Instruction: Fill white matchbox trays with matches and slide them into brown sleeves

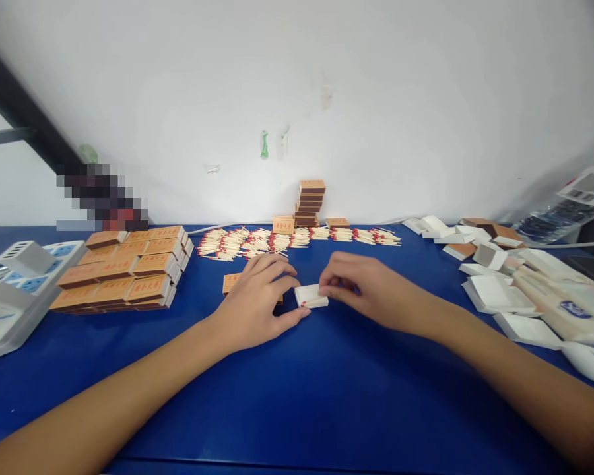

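A small white matchbox tray (311,296) lies on the blue table (307,396) between my two hands, with red-tipped matches showing along its near side. My right hand (363,287) pinches the tray's right end with curled fingers. My left hand (260,303) is cupped beside the tray's left end, its thumb touching the tray. An orange matchbox sleeve (231,282) lies partly under my left hand. A long row of loose matches (297,240) stretches across the table behind my hands.
Stacked orange matchboxes (126,270) stand at the left, a tall small stack (310,203) by the wall. Empty white trays (495,290) and plastic bags lie at the right. A white and blue power strip (14,290) sits at far left.
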The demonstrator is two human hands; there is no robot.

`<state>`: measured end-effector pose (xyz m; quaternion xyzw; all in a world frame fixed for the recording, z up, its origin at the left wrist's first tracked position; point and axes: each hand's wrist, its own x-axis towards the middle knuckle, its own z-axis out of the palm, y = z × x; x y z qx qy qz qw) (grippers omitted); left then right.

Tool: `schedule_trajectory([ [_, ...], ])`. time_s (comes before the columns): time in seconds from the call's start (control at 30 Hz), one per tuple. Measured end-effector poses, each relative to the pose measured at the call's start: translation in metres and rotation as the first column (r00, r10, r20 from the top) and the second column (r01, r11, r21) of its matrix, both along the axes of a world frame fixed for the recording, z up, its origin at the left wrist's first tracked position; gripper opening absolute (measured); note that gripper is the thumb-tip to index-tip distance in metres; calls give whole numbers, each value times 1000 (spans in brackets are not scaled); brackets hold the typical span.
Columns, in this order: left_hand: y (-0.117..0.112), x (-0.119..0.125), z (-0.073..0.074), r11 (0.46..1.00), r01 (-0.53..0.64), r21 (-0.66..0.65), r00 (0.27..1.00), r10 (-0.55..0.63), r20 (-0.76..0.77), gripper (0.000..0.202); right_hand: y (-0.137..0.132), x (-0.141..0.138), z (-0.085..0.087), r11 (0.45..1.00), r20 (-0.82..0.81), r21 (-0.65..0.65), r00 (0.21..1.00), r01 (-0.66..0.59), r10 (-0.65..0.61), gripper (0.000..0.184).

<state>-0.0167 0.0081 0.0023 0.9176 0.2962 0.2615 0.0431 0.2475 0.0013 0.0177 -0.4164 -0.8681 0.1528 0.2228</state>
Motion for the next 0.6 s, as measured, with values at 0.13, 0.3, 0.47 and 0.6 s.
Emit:
schedule_trajectory([
  [0.13, -2, 0, 0, 1000, 27, 10, 1000, -27, 3, 26, 33, 31, -6, 950, -59, 139, 960, 278, -272, 21],
  [0.3, -3, 1, 0, 999, 47, -4, 999, -47, 1, 25, 68, 64, -24, 918, 14, 187, 933, 351, -359, 24],
  [0.47, -3, 1, 0, 999, 44, -1, 999, -44, -2, 25, 77, 64, -31, 919, -3, 140, 928, 369, -373, 23],
  [0.6, -3, 1, 0, 999, 46, 7, 999, -46, -2, 26, 78, 61, -32, 914, -16, 138, 924, 381, -382, 23],
])
